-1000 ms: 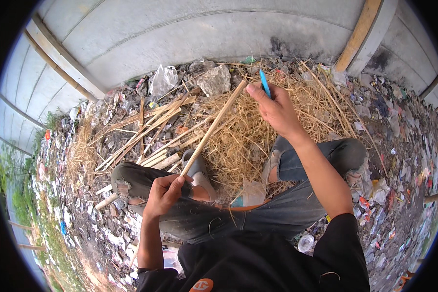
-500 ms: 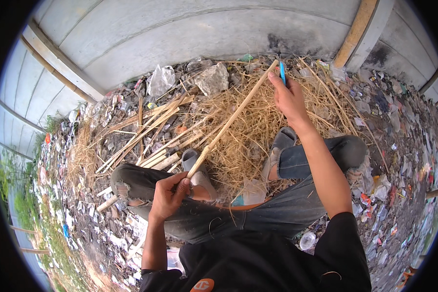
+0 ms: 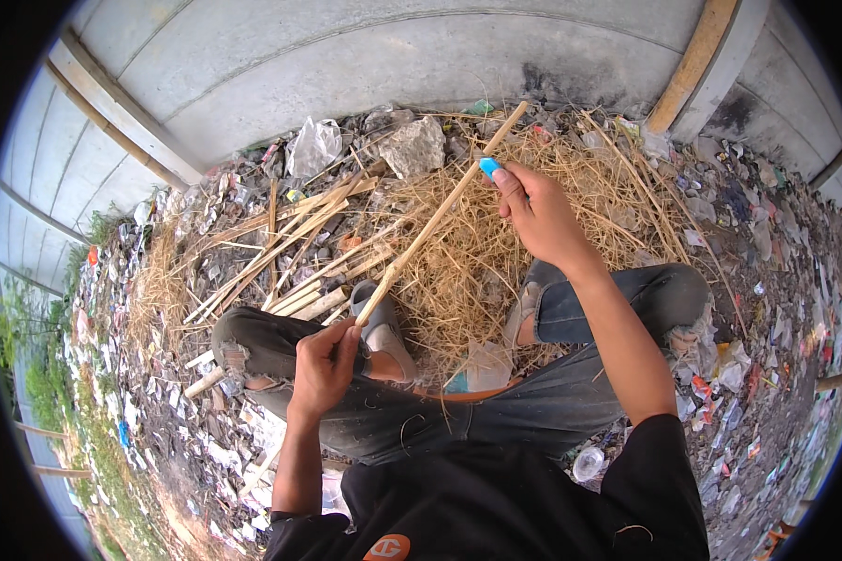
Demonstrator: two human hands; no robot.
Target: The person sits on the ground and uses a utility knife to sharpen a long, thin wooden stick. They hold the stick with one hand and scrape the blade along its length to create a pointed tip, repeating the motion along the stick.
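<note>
A long, pale bamboo stick (image 3: 430, 227) slants up and to the right above the straw. My left hand (image 3: 324, 366) is closed on its near end, pinching it between thumb and fingers by the left knee. Farther up, my right hand (image 3: 544, 213) grips a slim blue-handled tool (image 3: 489, 167), whose blue end lies against or right beside the stick. Most of the tool is hidden by the fingers, and I cannot make out a blade. The stick's far end points toward the wall.
Straw-like shavings (image 3: 458, 280) lie between my sandalled feet. Bamboo strips (image 3: 281, 245) are piled to the left, near a grey rock (image 3: 413, 148) and a clear plastic bag (image 3: 312, 148). A concrete wall (image 3: 384, 70) rises behind; litter (image 3: 767, 280) covers the ground to the right.
My right hand has moved left and down, turning the blue tool from upright to nearly end-on at the stick. The left hand's pinch has shifted slightly up, still holding the near end.
</note>
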